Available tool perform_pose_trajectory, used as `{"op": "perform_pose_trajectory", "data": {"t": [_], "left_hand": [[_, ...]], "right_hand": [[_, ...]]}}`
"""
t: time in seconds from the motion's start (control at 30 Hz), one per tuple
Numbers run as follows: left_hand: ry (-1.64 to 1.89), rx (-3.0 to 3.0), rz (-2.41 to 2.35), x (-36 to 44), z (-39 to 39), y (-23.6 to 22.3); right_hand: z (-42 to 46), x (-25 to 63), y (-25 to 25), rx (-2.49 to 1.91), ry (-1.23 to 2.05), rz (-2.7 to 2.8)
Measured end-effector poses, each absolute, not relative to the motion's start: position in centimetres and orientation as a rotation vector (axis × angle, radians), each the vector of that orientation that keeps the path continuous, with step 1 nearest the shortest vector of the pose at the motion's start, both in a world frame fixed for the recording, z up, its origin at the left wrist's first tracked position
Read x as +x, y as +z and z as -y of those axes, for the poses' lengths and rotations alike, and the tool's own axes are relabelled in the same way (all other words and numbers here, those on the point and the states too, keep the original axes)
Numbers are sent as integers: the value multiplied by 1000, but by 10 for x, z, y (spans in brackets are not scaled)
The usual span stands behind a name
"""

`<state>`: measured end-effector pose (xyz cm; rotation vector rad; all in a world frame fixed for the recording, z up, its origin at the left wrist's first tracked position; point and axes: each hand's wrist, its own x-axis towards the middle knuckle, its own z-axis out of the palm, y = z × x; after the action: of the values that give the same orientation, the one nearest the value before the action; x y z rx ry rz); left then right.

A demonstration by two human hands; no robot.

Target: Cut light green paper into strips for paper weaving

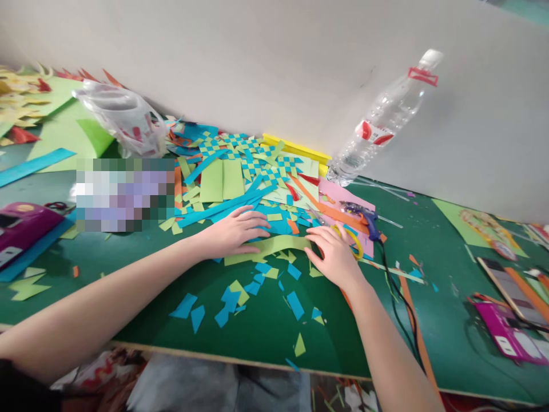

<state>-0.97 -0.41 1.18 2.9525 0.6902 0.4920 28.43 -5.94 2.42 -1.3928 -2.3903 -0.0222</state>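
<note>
A light green paper strip [285,245] bows slightly between my two hands, over the green table. My left hand [238,233] lies over the strip's left part with its fingers stretched out and apart. At the strip's right end is my right hand [337,257], thumb and fingers apart; whether the fingertips touch the paper I cannot make out. Yellow-handled scissors [354,240] lie just behind the right hand, partly hidden by it. Beyond the hands are blue paper strips [229,206] and woven blue-and-green paper pieces [268,160]. Small blue and green scraps [231,300] are scattered in front.
A plastic bottle [381,126] stands tilted in view by the wall. A blue glue gun [369,220] rests on pink paper, its black cord trailing forward. Cups in a plastic bag [128,120] stand back left. Purple devices [30,229] sit at both sides; a phone [508,286] is right.
</note>
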Motion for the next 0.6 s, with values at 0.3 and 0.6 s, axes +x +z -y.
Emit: {"op": "perform_pose_trajectory", "data": {"t": [0.3,0.6], "left_hand": [[501,2965,-681,-11,2,8],[643,2794,-843,-11,2,11]], "right_hand": [[60,285,21,-1341,83,2464],[60,286,21,-1321,49,2454]]}}
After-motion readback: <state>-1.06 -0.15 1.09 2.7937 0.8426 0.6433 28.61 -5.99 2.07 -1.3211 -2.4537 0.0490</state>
